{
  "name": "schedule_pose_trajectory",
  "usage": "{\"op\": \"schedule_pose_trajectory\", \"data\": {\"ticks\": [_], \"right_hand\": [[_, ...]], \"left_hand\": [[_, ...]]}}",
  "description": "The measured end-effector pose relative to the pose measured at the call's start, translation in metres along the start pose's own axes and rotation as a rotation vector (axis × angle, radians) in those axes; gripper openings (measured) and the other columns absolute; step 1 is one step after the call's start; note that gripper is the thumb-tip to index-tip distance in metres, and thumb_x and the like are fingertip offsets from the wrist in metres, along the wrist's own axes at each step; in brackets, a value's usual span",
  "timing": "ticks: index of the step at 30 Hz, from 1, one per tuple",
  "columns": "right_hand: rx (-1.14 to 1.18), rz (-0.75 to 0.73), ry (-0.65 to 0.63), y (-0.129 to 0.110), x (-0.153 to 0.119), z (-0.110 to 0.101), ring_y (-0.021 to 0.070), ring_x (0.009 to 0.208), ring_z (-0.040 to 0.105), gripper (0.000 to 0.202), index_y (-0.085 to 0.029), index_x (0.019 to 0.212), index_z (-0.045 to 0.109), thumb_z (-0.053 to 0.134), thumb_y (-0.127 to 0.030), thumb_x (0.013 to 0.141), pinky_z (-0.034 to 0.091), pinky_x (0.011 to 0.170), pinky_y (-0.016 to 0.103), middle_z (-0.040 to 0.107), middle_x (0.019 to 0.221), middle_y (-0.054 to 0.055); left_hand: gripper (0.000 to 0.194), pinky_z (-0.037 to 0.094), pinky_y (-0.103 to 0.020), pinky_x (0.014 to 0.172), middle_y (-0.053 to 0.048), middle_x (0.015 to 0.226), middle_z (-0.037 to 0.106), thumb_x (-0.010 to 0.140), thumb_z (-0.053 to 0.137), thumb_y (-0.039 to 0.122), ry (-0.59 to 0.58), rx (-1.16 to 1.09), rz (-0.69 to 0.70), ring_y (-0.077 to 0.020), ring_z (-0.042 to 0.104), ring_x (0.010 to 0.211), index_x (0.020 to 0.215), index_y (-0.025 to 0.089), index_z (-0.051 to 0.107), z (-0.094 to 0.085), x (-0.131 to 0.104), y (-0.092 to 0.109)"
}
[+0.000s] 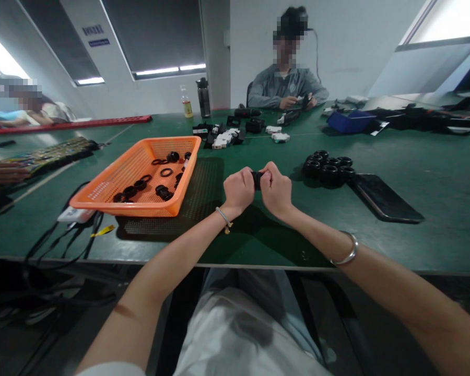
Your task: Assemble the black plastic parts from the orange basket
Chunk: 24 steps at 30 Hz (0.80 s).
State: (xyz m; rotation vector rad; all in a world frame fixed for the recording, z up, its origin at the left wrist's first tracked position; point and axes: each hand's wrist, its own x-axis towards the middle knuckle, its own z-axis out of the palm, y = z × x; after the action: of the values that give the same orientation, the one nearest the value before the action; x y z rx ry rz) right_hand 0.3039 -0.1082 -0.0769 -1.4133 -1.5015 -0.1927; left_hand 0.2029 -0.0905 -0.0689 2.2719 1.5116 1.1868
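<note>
Between my two fists is a small black cylindrical part (257, 180), mostly hidden by the fingers. My left hand (238, 189) is closed around its left end, and my right hand (276, 189) around its right end. Both are raised a little above the green table. To the left, an orange plastic basket (141, 209) holds several black rings and ring-shaped fittings (164, 192). A cluster of similar black round parts (329, 168) stands on the table to the right of my right hand.
A smartphone (387, 198) lies right of the black parts. Cables (66, 235) and a white power strip (76, 214) are at the left edge. White and black pieces (225, 137), a dark bottle (203, 98) and a blue bin (350, 122) are farther back. A co-worker (288, 86) sits opposite.
</note>
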Motion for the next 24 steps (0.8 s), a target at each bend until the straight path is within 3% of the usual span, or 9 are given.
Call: {"op": "schedule_pose_trajectory", "data": {"ticks": [4,7,11,15,19,24], "right_hand": [[0.117,0.114,-0.037,-0.004,0.0,0.001,0.0152,0.048,0.04,0.022,-0.024,0.065,0.04,0.029,-0.021,0.083,0.025,0.05,0.027,0.043,0.052,-0.002],[0.171,0.139,-0.046,-0.003,-0.001,0.002,0.0152,0.048,0.039,0.022,-0.024,0.063,0.037,0.029,-0.023,0.084,0.026,0.05,0.027,0.043,0.052,-0.002],[0.178,0.145,-0.128,0.005,0.002,0.005,0.0152,0.048,0.041,0.026,-0.024,0.062,0.035,0.029,-0.029,0.087,0.027,0.049,0.027,0.043,0.051,-0.002],[0.168,0.096,-0.383,0.017,0.01,0.004,0.0151,0.049,0.046,0.023,-0.023,0.071,0.045,0.038,-0.04,0.086,0.031,0.05,0.026,0.05,0.054,-0.002],[0.282,0.001,-0.572,0.03,0.02,0.0,0.0173,0.068,0.057,0.019,-0.02,0.09,0.052,0.052,-0.036,0.079,0.042,0.06,0.029,0.064,0.08,0.004],[0.31,-0.124,-0.631,0.044,0.027,-0.004,0.0194,0.08,0.058,0.032,-0.019,0.095,0.056,0.064,-0.03,0.066,0.047,0.067,0.032,0.064,0.094,0.007]], "left_hand": [[0.041,0.039,-0.025,0.063,-0.009,0.075,0.066,0.091,0.023,0.026,0.022,0.051,0.126,-0.0164,0.06,0.069,0.083,0.015,0.061,-0.002,0.001,-0.005],[0.038,0.038,-0.025,0.063,-0.007,0.073,0.065,0.091,0.026,0.027,0.032,0.034,0.145,-0.0153,0.059,0.068,0.081,0.016,0.061,0.0,0.001,-0.007],[0.039,0.038,-0.026,0.062,-0.006,0.07,0.064,0.091,0.027,0.029,0.019,-0.017,0.001,-0.0166,0.058,0.067,0.074,0.018,0.06,0.007,0.003,-0.009],[0.035,0.039,-0.027,0.062,-0.005,0.071,0.063,0.091,0.031,0.035,-0.011,-0.086,-0.16,-0.0185,0.059,0.069,0.074,0.019,0.057,0.011,0.007,-0.012],[0.024,0.04,-0.028,0.065,-0.005,0.078,0.062,0.089,0.039,0.038,-0.018,-0.188,-0.183,-0.0179,0.059,0.073,0.085,0.019,0.053,0.009,0.008,-0.013],[0.026,0.043,-0.027,0.074,-0.007,0.093,0.06,0.079,0.056,0.033,-0.031,-0.341,-0.162,-0.0157,0.058,0.084,0.096,0.016,0.047,0.013,0.008,-0.014]]}}
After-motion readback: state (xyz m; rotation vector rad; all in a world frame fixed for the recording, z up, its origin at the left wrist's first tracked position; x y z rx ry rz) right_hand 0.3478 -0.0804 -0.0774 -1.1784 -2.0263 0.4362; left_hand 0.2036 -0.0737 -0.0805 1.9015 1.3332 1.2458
